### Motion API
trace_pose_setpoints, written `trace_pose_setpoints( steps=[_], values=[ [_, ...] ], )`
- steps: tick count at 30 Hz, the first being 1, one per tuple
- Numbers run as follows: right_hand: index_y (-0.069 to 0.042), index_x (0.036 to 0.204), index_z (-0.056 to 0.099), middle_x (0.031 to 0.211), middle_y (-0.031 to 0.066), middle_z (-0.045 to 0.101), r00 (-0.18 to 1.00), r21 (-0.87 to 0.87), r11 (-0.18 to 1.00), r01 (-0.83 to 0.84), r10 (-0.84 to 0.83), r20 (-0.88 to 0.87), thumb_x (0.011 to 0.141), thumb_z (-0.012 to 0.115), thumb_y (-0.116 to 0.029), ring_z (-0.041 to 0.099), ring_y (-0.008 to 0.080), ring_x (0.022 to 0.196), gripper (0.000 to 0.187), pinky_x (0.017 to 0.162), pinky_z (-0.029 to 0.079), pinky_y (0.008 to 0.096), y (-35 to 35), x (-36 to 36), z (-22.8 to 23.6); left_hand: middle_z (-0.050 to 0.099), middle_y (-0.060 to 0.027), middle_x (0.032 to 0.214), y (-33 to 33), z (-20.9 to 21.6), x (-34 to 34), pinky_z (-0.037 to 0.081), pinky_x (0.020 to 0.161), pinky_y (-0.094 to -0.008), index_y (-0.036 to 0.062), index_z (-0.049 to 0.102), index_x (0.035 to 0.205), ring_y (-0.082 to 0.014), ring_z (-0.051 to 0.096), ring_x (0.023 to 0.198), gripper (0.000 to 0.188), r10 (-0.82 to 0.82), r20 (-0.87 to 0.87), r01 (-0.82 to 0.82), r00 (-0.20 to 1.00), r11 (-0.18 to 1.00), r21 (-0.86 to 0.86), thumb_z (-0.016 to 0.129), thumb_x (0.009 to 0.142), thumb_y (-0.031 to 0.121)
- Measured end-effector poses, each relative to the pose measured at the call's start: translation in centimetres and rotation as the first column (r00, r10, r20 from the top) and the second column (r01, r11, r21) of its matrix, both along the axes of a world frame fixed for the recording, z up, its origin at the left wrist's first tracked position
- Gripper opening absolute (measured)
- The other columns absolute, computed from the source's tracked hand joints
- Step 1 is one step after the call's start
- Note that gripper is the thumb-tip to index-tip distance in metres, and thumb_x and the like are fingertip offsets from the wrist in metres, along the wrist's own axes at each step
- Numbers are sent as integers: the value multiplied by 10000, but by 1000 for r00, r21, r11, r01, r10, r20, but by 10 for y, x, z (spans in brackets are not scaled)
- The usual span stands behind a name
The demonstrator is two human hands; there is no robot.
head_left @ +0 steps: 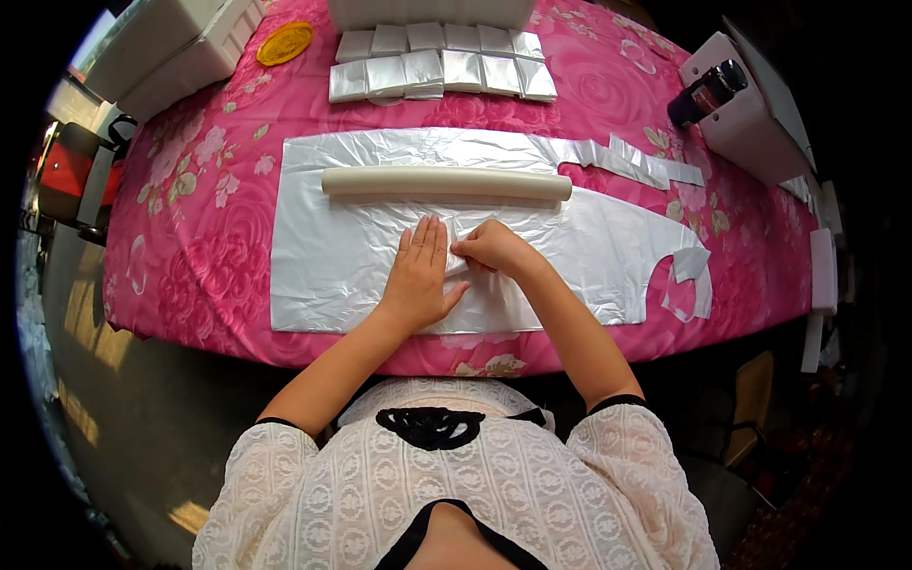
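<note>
A silvery-white plastic apron [328, 271] lies spread across the table, its neck loop [701, 271] at the right and a strap strip [632, 166] at the far right. My left hand [415, 280] rests flat on it, fingers stretched out and thumb apart. Under and beside that palm is a small folded piece of the same silvery plastic [458, 268], partly hidden. The fingers of my right hand [489, 249] are closed in a pinch on this piece's edge, close to my left fingers. Just beyond both hands, a cream-coloured roller tube [446, 184] lies crosswise on the apron.
Two rows of folded silvery packets [461, 71] lie at the back, before a white box [432, 13]. Foam boxes [180, 57] and a yellow lid [284, 44] are far left. A dark bottle [706, 93] leans by a white box [746, 123] at right. A pink floral cloth [204, 237] covers the table.
</note>
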State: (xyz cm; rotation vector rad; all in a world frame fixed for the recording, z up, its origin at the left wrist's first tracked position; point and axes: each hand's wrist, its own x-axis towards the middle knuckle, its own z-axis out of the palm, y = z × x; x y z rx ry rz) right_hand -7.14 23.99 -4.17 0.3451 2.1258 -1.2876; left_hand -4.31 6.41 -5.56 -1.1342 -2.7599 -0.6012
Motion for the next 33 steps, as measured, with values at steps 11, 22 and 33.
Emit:
trace_pose_setpoints(
  steps=[11, 22, 33],
  values=[
    [-52, 929, 623, 714, 111, 620, 865, 484, 859, 169, 106, -490, 689, 699, -227, 613, 270, 657, 306, 602, 484, 341, -29, 50, 13, 88, -273, 1435, 5, -10, -1, 18, 1094, -466, -122, 94, 1357, -360, 36, 1361, 1124, 103, 197, -66, 975, 980, -186, 546, 678, 651],
    [-32, 1302, 391, 1397, 218, 280, 431, 585, 793, -171, 594, -679, 837, 517, -346, 218, 355, 1319, 576, 1072, 181, 452, -53, 18, -23, 565, -196, 1108, -86, 7, 64, 472, 839, -307, -49, 484, 1155, -231, 581, 978, 355, -190, 916, -655, 353, 648, 387, 554, 867, 148],
    [-27, 1245, 446, 1410, 220, 245, 404, 265, 801, -537, 520, -752, 833, 524, -343, 153, 378, 1335, 525, 1071, 116, 501, -150, 111, -20, 657, -105, 839, -135, 11, 108, 498, 657, -272, -39, 624, 906, -136, 611, 739, 184, 229, 923, -603, 310, 798, 5, 585, 842, 129]
  ],
)
